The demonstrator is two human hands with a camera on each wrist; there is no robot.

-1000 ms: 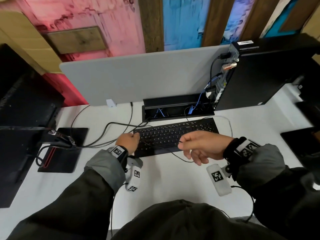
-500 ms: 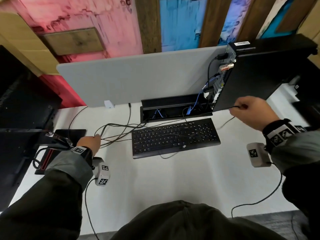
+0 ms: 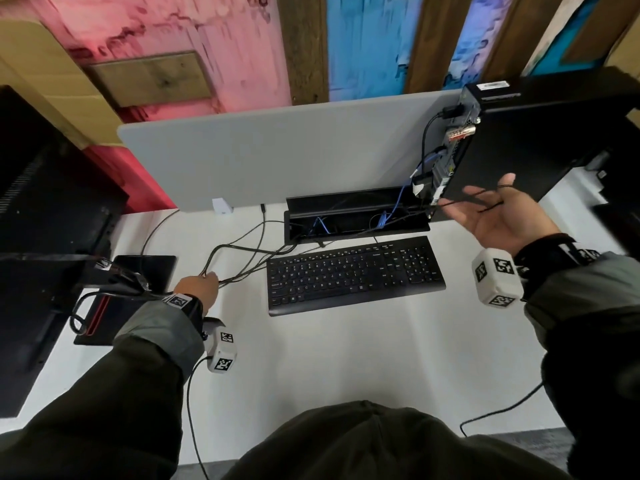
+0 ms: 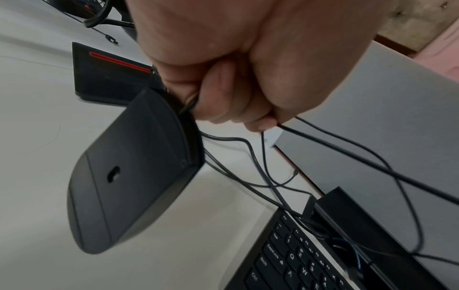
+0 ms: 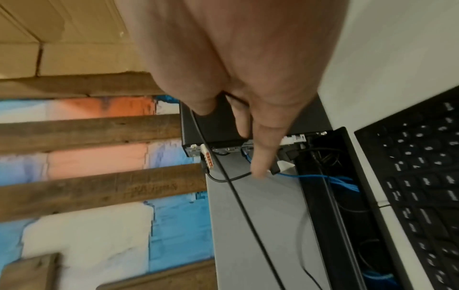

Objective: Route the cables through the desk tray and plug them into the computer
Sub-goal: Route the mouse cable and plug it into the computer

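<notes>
Left of the keyboard (image 3: 353, 271), cables (image 3: 242, 258) are clenched in the left hand (image 3: 197, 289). A limp, light cable (image 3: 460, 201) is draped over the right hand (image 3: 498, 216), fingers spread. It is best gripped near its plug.

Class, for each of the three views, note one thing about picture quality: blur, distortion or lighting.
Head view: wide-angle bending curves the grey divider, and soft, even light casts no hard shadows. Left wrist view: the black mouse is smeared with blur. Right wrist view: the right hand looms large and soft, the keyboard keys blurred.
</notes>
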